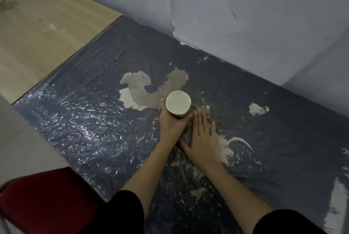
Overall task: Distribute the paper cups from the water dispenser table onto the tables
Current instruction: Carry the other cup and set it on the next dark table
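A white paper cup [178, 103] stands upright near the middle of a dark grey table [90, 112] whose surface is peeled and patchy. My left hand [172, 124] is wrapped around the cup's lower side from the near side. Just right of the cup, my right hand [203, 137] lies flat on the tabletop with fingers spread and holds nothing. The cup's inside looks empty.
A light wooden table [41, 31] adjoins the dark one at the upper left. Grey walls [245, 16] close off the far side and form a corner at the right. A dark red chair seat [47, 199] sits at the lower left, by the table's near edge.
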